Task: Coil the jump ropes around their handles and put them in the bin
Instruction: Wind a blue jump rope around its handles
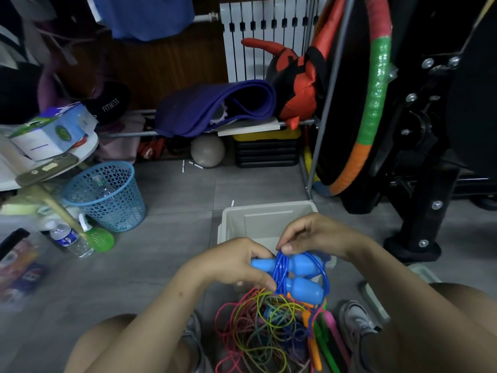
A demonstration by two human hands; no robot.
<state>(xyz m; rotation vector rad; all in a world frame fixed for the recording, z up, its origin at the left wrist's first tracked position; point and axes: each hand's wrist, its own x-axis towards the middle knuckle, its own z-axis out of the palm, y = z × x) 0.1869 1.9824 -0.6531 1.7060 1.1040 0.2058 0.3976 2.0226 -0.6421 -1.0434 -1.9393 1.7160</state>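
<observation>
Blue plastic and blue cord, that's the story right now: the blue jump rope sits in mid-air just above the floor, its two fat handles laid side by side and the cord lapped in a tight band round their necks. The left hand has its fingers closed round the handle ends, thumb pressing the wraps, while the right hand pinches the cord at the top of the band, fingertips curled shut on it. A slack loop hangs off the right side, and that's the worry: let the pinch go before the tail is tucked and I'd expect the whole band to spring loose, since this cord looks stiff and slippery. Worse, directly beneath lies the tangled pile of ropes, pink, yellow, green, orange, all knotted up on the floor between the person's shoes; the dangling loop looks close enough to snag a strand there and drag the heap along on the way over. The bin, pale and open, waits just beyond the hands, near side hidden behind them, and looks empty as far as I can see. Nothing blocks that short hop forward. Further out, a blue mesh basket stands off to the left, with a water bottle and green spray bottle beside it, and a taped hoop leans at the right, all well apart.
</observation>
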